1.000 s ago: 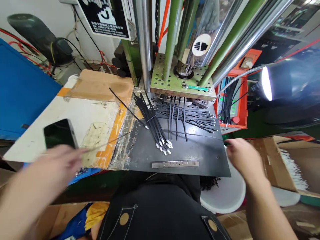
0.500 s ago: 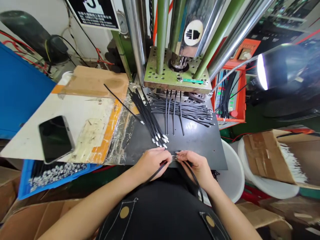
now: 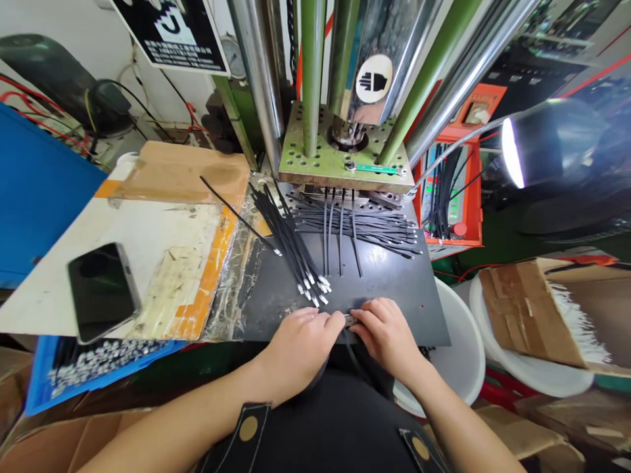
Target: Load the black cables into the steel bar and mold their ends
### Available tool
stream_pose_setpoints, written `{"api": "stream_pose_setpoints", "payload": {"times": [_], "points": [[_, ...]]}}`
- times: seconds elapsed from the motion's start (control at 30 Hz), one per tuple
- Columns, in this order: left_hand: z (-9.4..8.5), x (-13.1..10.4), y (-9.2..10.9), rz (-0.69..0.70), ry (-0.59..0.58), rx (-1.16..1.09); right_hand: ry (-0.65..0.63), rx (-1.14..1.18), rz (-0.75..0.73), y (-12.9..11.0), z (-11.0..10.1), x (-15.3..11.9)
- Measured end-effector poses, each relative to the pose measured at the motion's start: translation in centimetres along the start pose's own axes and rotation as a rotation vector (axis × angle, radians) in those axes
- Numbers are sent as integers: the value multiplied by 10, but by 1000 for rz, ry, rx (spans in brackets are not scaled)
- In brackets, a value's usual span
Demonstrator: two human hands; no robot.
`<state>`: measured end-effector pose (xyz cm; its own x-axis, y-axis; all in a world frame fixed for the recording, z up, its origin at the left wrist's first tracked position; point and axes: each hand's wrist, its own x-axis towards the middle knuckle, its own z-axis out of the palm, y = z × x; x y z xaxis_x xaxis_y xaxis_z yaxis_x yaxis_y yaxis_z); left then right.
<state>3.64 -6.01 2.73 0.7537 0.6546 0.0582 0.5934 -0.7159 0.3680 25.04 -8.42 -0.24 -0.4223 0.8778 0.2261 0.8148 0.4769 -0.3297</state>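
At the front edge of the dark metal work plate [image 3: 394, 299], my left hand [image 3: 305, 348] and my right hand [image 3: 387, 335] meet with fingertips pinched. Between them shows a small silvery metal fitting [image 3: 350, 320], and a black cord [image 3: 353, 355] hangs below it toward my lap. The left hand's back faces up and hides most of what it grips. Just beyond my hands lies a bundle of black cords [image 3: 288, 243] with whitish ends. Several more cords [image 3: 365, 223] lie crosswise behind, and a few single ones [image 3: 341, 243] stretch out from under the press.
A green press [image 3: 345, 174] with steel columns stands at the back, a wrench [image 3: 377, 169] on its plate. Left are a phone [image 3: 103, 289] on a board and a blue tray [image 3: 34, 397] of parts. Right are a lamp [image 3: 552, 141], white tub [image 3: 468, 341] and cardboard box [image 3: 522, 315].
My left hand has rolled so its back faces up, covering the cord that ran from it. Both hands stay together at the fitting. The whole view has shifted slightly.
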Motion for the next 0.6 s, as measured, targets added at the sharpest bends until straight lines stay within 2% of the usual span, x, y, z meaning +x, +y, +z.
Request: {"api": "stream_pose_setpoints", "payload": {"times": [0.13,0.23,0.37,0.43,0.5,0.6], "points": [[2,-17,-21,26,41,-75,-166,163,10,-8,-6,38],[0,-24,-58,66,134,-140,-190,194,152,-16,-5,76],[-16,-8,-130,-235,260,-6,-292,72,290,-21,12,114],[-25,8,-162,-271,203,22,-364,50,314,-23,16,124],[-32,22,-183,-196,87,1,-418,39,327,-27,10,127],[-36,31,-190,-89,-39,57,-409,-84,293,-39,-13,119]]}}
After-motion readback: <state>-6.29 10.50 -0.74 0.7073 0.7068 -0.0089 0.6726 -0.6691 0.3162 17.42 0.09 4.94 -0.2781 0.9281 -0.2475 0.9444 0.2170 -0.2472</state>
